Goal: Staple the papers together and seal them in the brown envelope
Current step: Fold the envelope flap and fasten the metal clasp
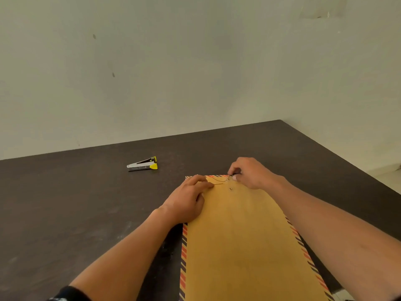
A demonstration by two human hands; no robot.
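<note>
A brown envelope (240, 240) with red and dark striped edges lies flat on the dark table (76, 203), its flap end pointing away from me. My left hand (186, 200) rests on the envelope's far left part, fingers pressing the folded flap down. At the far edge, my right hand (249, 172) pinches a thin closure string (221, 180) that runs by two small metal eyelets. No papers are visible. A silver stapler (143, 164) with yellow ends lies on the table to the far left, away from both hands.
The table meets a pale wall (195, 61) at the back and on the right. Its right edge runs diagonally toward me, with pale floor beyond. A dark wristband (67, 293) shows on my left forearm.
</note>
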